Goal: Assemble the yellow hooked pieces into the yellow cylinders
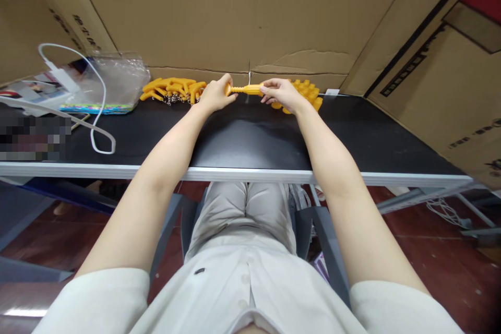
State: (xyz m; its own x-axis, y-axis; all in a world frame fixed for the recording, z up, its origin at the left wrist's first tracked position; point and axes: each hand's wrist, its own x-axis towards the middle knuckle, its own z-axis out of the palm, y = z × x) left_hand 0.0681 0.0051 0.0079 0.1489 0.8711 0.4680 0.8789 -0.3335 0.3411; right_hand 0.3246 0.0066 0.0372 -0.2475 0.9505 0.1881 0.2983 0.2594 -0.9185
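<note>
Over the back of the black table, both hands hold one orange plastic piece (253,89) lying level between them. It has a thin ribbed neck on the left and a thicker body on the right. My left hand (216,95) is closed on its left end, thumb and fingers pinching. The thicker right end is pinched by my right hand (284,95). Beside my left hand lies a pile of orange pieces with metal chains (172,88). Behind and beside my right hand sits a cluster of orange pieces with rounded ends (307,95), partly hidden by the hand.
Tall cardboard panels (219,15) close off the back and sides of the black table (250,141). On the left are a clear plastic bag (121,81), a white cable (102,109) and a white plug block (64,79). A small white item (332,92) lies at the back right.
</note>
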